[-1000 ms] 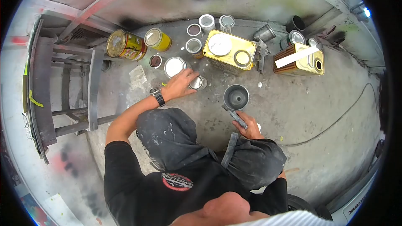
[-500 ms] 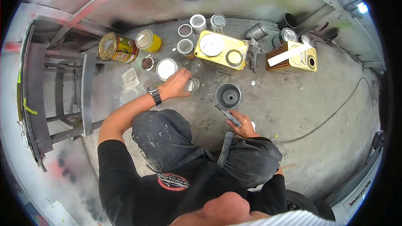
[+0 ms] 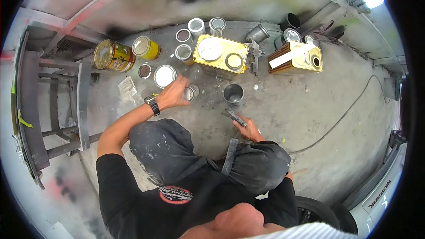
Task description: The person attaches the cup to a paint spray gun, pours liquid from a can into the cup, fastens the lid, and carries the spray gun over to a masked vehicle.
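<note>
My left hand [image 3: 173, 94], a watch on its wrist, has its fingers curved round the side of a small can [image 3: 190, 92] low at the floor. A can with a white top [image 3: 165, 76] stands just beyond it. Lower in the view, my right hand [image 3: 249, 129] is closed round the grey handle of a spray gun [image 3: 236, 118]. The gun's open grey cup [image 3: 233, 94] sits at its far end, tilted so that its outer wall shows. The rest of the gun is mostly hidden under the cup and hand.
Ahead stand a yellow rectangular tin [image 3: 221, 64] with cans on it, a brown-sided tin [image 3: 296, 60] bearing a white strip, and a second spray gun [image 3: 255, 57]. Large paint cans [image 3: 113, 55] and a grey stand [image 3: 83, 102] are left. A hose [image 3: 341, 124] crosses the floor right.
The view has shifted, so most things appear further left. The spray gun cup has moved slightly away from me and tipped. My left hand stays at the small can.
</note>
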Available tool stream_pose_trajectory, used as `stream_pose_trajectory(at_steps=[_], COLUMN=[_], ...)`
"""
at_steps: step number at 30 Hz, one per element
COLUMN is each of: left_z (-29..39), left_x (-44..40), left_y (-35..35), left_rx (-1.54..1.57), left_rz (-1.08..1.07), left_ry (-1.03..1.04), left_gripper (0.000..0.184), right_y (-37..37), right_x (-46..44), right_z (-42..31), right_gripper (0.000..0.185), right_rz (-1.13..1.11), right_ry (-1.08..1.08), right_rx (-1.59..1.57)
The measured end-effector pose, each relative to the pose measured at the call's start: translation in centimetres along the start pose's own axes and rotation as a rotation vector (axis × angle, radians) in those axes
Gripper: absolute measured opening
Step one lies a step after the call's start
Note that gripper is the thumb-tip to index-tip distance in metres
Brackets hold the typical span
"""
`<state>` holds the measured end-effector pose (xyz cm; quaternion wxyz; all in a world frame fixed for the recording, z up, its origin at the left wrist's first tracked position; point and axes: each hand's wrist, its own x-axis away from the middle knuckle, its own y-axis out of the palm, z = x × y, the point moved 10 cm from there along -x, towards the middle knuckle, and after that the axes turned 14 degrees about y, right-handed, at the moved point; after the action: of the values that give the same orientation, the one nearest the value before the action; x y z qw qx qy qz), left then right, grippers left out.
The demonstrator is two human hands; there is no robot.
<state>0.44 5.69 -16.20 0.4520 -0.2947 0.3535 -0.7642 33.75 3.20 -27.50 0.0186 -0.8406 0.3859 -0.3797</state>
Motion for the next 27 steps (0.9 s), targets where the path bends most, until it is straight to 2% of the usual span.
stream_pose_trajectory(at_steps=[4, 7, 10, 13, 16, 19, 22, 25, 27], left_z=[-0.1, 0.3, 1.0, 1.0, 0.8, 1.0, 1.5, 1.9, 1.7], left_x=[0.0, -0.2, 0.1, 0.0, 0.1, 0.1, 0.2, 0.3, 0.2], left_y=[-0.2, -0.7, -1.4, -1.1, -0.7, -0.8, -1.0, -1.2, -1.1], left_rx=[-0.006, -0.045, -0.07, -0.079, -0.111, -0.089, -0.102, -0.144, -0.132], left_rz=[0.021, 0.05, 0.074, 0.076, 0.052, 0.026, 0.005, 0.041, 0.033], left_ry=[0.013, 0.058, 0.073, 0.054, 0.07, 0.06, 0.073, 0.137, 0.112], left_gripper=[0.071, 0.074, 0.08, 0.083, 0.082, 0.083, 0.083, 0.082, 0.079], right_y=[0.2, -1.3, -2.7, -4.5, -5.8, -7.0, -8.0, -9.3, -13.8], right_x=[-0.8, -1.3, -1.6, -1.6, -1.4, -1.0, 0.0, -0.7, -0.7], right_z=[4.0, 4.6, 6.2, 6.7, 6.9, 6.4, 4.3, 6.4, 4.9], right_gripper=[0.052, 0.049, 0.047, 0.048, 0.052, 0.054, 0.055, 0.05, 0.039], right_rz=[-0.138, -0.061, -0.114, -0.115, -0.087, 0.064, 0.115, 0.197, 0.305], right_ry=[0.338, 0.274, 0.339, 0.294, 0.312, 0.299, 0.116, -0.097, 0.026], right_rx=[-0.101, -0.157, -0.181, -0.132, 0.026, 0.158, 0.245, -0.002, -0.29])
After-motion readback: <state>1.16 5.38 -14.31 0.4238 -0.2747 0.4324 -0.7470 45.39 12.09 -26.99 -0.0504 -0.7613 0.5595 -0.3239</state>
